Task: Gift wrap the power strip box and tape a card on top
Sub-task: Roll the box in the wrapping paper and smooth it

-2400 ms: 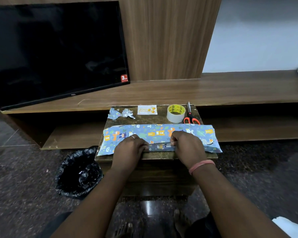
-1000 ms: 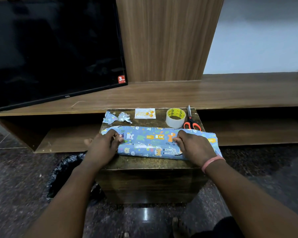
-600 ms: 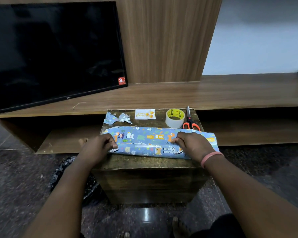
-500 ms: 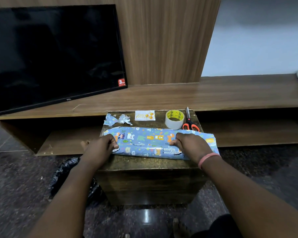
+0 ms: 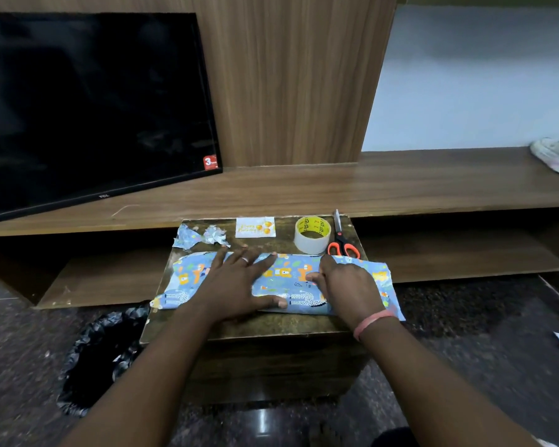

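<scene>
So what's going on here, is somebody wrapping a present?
Yes. A person is gift wrapping a long box on a small wooden table. The left hand presses flat on the wrapped box, fingers spread, while the right hand has its fingers curled against the paper further right. The paper ends look loose and unfolded. A birthday card, tape roll and scissors wait untouched at the back of the table.

A home living room: television (image 5: 88, 104) on wooden media unit (image 5: 336, 185).
</scene>
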`<state>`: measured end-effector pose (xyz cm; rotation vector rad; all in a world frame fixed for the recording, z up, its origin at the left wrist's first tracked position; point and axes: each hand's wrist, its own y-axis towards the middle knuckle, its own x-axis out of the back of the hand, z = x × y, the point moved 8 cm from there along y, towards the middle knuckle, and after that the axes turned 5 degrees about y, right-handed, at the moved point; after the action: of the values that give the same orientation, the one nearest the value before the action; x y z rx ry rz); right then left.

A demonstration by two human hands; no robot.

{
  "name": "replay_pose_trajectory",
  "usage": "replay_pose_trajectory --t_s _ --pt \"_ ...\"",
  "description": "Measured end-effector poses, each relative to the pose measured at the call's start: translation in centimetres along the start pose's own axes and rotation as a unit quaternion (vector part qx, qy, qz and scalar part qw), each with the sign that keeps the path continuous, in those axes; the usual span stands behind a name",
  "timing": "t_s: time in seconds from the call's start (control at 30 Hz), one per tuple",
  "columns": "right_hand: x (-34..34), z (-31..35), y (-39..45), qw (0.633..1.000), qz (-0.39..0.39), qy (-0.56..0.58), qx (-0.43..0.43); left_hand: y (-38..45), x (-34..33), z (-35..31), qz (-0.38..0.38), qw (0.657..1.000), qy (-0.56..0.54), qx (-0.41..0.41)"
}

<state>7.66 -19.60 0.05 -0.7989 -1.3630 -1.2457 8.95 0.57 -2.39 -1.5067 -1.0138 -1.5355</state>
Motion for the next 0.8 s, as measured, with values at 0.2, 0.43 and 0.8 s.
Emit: replay_pose_trajectory --t_s 0.2,0.43,0.8 --pt "0.4 -1.5 -0.4 0.987 -0.025 0.113 -0.108 -0.1 0.7 0.0 -0.126 0.992 -0.012 -0.016" --pt "0.3 -0.8 -1.1 0.983 -0.069 0.070 -0.155 -0.9 1.1 -0.1 -0.110 0.993 -0.041 0.026" --pt "1.3 5.9 -4.4 0.974 -0.163 0.156 -0.007 -2.6 2.0 -0.6 -0.212 0.967 -0.090 0.107"
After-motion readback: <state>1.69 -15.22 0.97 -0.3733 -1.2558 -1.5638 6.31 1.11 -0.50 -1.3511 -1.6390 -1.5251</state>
